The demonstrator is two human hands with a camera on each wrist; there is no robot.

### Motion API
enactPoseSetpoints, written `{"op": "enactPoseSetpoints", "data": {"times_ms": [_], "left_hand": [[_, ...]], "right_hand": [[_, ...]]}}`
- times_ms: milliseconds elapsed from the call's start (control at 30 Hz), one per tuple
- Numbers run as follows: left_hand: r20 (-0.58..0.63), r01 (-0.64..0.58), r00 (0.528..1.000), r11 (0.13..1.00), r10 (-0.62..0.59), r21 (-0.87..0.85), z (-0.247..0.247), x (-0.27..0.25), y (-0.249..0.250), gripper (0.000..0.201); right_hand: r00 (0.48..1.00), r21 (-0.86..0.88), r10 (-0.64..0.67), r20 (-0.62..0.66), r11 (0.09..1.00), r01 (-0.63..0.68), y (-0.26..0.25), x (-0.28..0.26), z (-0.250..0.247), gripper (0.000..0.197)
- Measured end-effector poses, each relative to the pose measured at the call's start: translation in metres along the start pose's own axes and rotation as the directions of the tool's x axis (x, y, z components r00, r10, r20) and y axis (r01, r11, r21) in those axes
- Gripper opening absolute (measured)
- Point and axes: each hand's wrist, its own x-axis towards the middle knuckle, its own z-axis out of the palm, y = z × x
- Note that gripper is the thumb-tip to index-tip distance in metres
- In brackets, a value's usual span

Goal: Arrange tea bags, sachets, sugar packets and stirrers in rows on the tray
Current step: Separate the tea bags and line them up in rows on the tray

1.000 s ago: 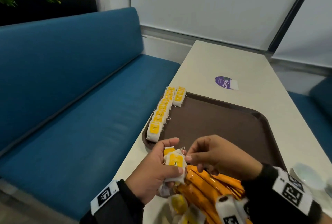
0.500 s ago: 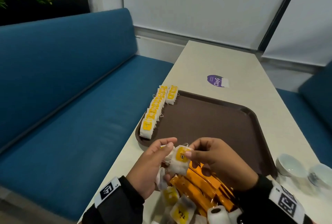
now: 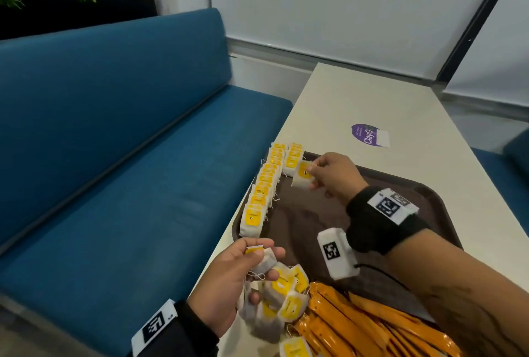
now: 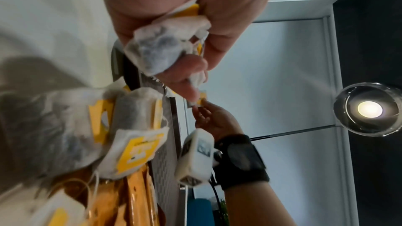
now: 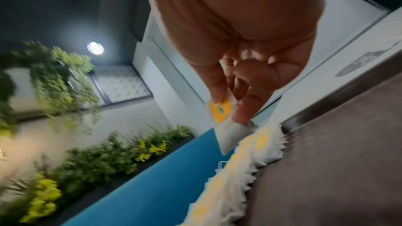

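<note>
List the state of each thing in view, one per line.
right hand: pinching a tea bag above the short second row
left hand: gripping several tea bags
first row: laid along the tray edge
orange sachets: heaped, unsorted
loose tea bags: piled, unsorted

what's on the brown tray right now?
Two rows of yellow-tagged tea bags lie along the brown plastic tray's left edge. The right hand and forearm hide part of the floor.

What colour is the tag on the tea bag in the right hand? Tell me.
Yellow. The tag on the tea bag pinched by the right hand shows best in the right wrist view.
</note>
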Motion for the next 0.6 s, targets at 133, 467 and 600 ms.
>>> {"op": "enactPoseSetpoints", "data": {"times_ms": [133, 467, 600], "left_hand": [[0.016, -0.016, 1.000, 0.999, 0.015, 0.038, -0.008, 0.007, 0.002, 0.020], [0.034, -0.050, 0.998, 0.998, 0.048, 0.043, -0.011, -0.011, -0.005, 0.024], [0.069, -0.069, 0.996, 0.996, 0.065, 0.064, -0.013, -0.012, -0.005, 0.024]], "right_hand": [[0.997, -0.128, 0.075, -0.003, 0.989, -0.075, 0.007, 0.058, 0.016, 0.024], [0.996, -0.431, 0.082, -0.042, 0.898, -0.092, 0.015, 0.074, 0.029, 0.037], [0.976, -0.046, 0.215, -0.035, 0.975, -0.217, 0.012, 0.081, 0.027, 0.031]]}}
